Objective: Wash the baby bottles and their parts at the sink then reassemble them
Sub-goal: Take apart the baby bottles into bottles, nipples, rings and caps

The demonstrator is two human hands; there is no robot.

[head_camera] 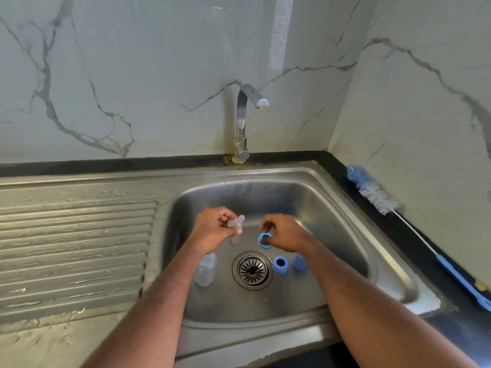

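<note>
Over the steel sink basin (332, 208), my left hand (212, 229) pinches a clear silicone teat (236, 222), its tip pointing right. My right hand (285, 232) holds a blue screw ring (264, 240) by its upper edge, a short way right of the teat. A clear baby bottle (206, 269) lies in the basin left of the drain (252, 270). Right of the drain stands a blue cap (279, 264), and beside it another blue piece (299, 262) is partly hidden by my right forearm.
The chrome tap (245, 120) rises behind the basin, with no water running. A wet ribbed drainboard (77, 248) fills the left side. A long blue bottle brush (398, 221) lies on the dark counter along the right wall.
</note>
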